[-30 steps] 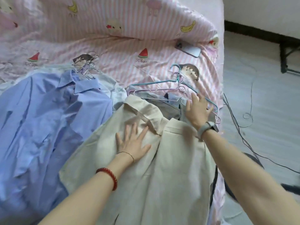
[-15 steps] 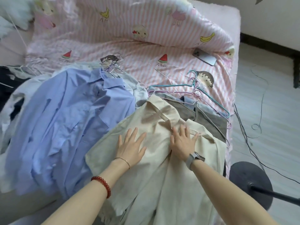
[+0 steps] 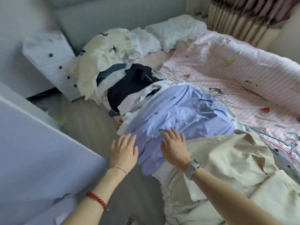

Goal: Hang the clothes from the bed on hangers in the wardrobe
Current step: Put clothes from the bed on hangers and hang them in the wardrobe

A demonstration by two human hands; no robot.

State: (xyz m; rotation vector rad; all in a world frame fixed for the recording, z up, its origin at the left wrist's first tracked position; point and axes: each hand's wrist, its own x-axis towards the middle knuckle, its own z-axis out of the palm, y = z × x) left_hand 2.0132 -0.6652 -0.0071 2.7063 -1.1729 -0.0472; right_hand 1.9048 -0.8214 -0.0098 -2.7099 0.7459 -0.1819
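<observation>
While both hands hang flat over the near edge of the bed [image 3: 243,88], neither grasps anything. At the far left stands a white drawer unit [image 3: 53,62] with dark knobs, and nearer, a pale panel [image 3: 32,151] fills the lower left corner. The left hand [image 3: 124,151] is released, its fingers [image 3: 128,140] straight and slightly spread, held beside the bed's edge over the grey floor [image 3: 90,125]; their tips lie just beside the hanging hem of the blue shirt [image 3: 178,114], and I cannot tell whether they touch it. Beyond, a heap holds a cream fluffy piece [image 3: 105,51], then a dark garment [image 3: 129,85] with white cloth under it. The right hand [image 3: 175,148], wearing a watch [image 3: 193,168], is also released, fingers straight, with the fingertips on or just above the blue shirt's lower folds and the palm at the seam where the blue shirt meets the beige shirt [image 3: 227,159]. The beige shirt spreads to the right of that wrist and drapes over the bed's edge. Further right, thin wire hangers [image 3: 276,140], teal and pink, lie on the pink striped sheet [image 3: 227,75], just past the beige shirt's collar.
</observation>
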